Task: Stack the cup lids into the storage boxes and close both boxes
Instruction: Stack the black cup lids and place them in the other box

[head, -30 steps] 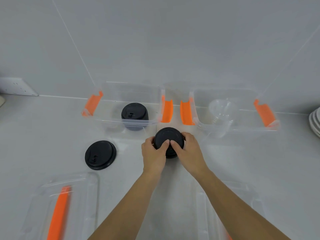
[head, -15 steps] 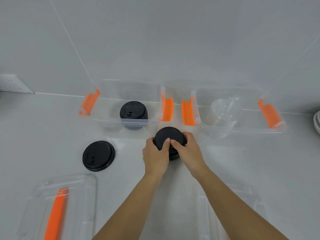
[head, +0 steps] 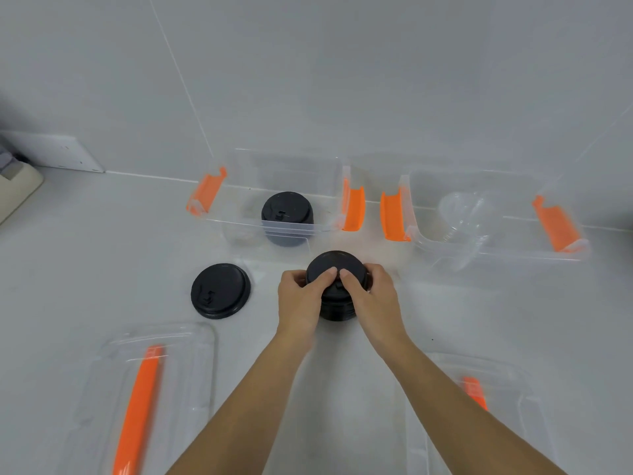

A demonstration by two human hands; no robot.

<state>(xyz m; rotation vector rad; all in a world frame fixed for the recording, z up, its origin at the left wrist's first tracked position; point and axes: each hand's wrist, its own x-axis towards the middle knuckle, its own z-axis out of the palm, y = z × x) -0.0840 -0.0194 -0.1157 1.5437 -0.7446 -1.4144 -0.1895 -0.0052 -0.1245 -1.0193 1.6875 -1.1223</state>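
A stack of black cup lids [head: 334,269] stands on the white counter in front of the two boxes. My left hand [head: 301,299] and my right hand [head: 371,296] grip it from either side, thumbs on the top lid. One more black lid [head: 220,290] lies flat to the left. The left clear box [head: 274,195] with orange latches holds a stack of black lids [head: 287,214]. The right clear box [head: 496,217] holds clear dome lids [head: 462,217]. Both boxes are open.
Two clear box covers with orange strips lie near me: one at the lower left [head: 144,399], one at the lower right [head: 479,413]. A white wall socket [head: 58,152] and a beige object [head: 17,186] are at the far left.
Both hands stay on the lid stack at the same spot; only the camera has shifted slightly.
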